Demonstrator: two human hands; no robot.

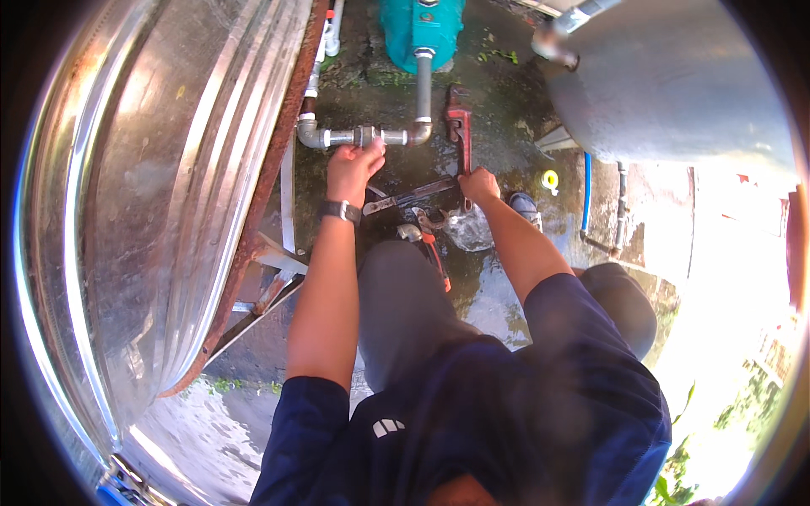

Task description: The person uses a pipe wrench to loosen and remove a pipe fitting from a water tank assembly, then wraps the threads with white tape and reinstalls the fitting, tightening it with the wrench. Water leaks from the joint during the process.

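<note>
Left hand (353, 167) is gripping the metal union fitting (364, 135) on the horizontal pipe (342, 137) below the teal pump (422, 25). Right hand (478, 184) is closing around the red pipe wrench (460, 126) handle, lying on wet concrete floor (498, 126). A second wrench (409, 199) is lying between both hands.

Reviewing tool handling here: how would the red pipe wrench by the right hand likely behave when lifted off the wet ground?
The red pipe wrench looks like solid metal, so probably stiff and heavy. Its long handle under the right hand suggests head-heavy tipping. The wet concrete may make it slippery.
</note>
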